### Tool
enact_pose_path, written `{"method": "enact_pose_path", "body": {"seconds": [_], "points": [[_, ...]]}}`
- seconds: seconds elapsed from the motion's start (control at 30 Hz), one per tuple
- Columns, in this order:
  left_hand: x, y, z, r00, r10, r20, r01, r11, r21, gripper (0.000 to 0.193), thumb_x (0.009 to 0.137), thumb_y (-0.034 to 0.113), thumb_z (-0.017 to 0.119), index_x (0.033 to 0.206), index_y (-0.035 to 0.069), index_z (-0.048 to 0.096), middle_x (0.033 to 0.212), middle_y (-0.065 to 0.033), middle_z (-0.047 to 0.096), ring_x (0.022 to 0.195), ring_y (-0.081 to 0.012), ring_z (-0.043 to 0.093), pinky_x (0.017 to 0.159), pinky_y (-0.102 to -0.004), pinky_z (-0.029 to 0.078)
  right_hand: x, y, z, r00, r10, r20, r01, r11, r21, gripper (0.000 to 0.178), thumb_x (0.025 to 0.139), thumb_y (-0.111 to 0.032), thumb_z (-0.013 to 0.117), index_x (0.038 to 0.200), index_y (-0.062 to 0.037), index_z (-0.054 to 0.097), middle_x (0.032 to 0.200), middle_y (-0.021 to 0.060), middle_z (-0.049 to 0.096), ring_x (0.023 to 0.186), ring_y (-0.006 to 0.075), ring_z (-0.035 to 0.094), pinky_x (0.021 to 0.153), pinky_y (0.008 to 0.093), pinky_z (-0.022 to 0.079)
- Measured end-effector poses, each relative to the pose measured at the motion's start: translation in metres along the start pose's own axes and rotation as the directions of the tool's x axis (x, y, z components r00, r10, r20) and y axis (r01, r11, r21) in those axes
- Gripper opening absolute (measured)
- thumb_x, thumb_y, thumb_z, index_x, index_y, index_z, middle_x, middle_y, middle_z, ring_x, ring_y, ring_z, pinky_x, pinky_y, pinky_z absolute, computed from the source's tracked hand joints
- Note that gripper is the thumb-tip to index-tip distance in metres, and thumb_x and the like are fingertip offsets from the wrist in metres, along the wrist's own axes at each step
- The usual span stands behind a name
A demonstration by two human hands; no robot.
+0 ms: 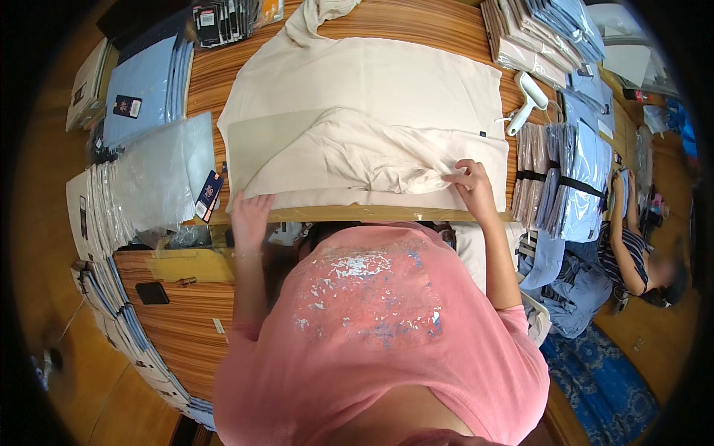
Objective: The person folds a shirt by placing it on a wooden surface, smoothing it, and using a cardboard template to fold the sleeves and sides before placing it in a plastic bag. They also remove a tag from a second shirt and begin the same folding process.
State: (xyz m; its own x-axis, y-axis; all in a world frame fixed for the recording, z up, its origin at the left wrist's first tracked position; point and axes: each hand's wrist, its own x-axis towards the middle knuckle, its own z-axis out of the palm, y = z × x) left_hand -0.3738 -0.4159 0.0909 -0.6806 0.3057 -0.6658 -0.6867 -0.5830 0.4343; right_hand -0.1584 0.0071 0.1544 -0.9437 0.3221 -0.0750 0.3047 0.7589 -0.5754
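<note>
Viewing from afar, I see the cream garment (364,78) spread on the striped table (424,22), its near side along the table's edge. Taking the garment as a clock face, the left hand (251,213) lies at eight, fingers against the cloth; the right hand (471,182), well apart from it, curls at four beside the wrinkled upper layer (342,149). Whether either pinches fabric, I cannot tell. Uneven pulling could set creases there; a sweep toward three could drag cloth against the white handheld device (529,102).
</note>
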Motion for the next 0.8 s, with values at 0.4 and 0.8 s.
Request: {"method": "enact_pose_path", "body": {"seconds": [0.4, 0.8], "points": [[0.182, 0.048, 0.182, 0.204, 0.691, 0.693, -0.571, -0.491, 0.658, 0.04, 0.086, 0.019, 0.056, 0.122, 0.002, 0.05, 0.124, -0.0149, 0.051, 0.122, -0.0302, 0.041, 0.103, -0.0379, 0.028, 0.216, 0.116, -0.033, 0.902, -0.085, -0.423, -0.176, 0.823, -0.541, 0.026, 0.079, -0.003, 0.047, 0.098, -0.0032, 0.064, 0.105, 0.0142, 0.062, 0.101, 0.0308, 0.059, 0.081, 0.0411, 0.049], [0.095, 0.064, 0.181, 0.664, 0.494, 0.562, -0.704, 0.159, 0.692, 0.022, 0.088, 0.012, 0.057, 0.105, -0.002, 0.058, 0.098, -0.0064, 0.062, 0.088, -0.0121, 0.056, 0.078, -0.0242, 0.043, 0.055, 0.072, -0.114, 0.895, 0.107, -0.434, -0.283, 0.887, -0.365, 0.013, 0.079, -0.011, 0.058, 0.088, -0.0053, 0.065, 0.092, 0.0129, 0.059, 0.082, 0.0341, 0.059, 0.069, 0.0418, 0.047]]}}
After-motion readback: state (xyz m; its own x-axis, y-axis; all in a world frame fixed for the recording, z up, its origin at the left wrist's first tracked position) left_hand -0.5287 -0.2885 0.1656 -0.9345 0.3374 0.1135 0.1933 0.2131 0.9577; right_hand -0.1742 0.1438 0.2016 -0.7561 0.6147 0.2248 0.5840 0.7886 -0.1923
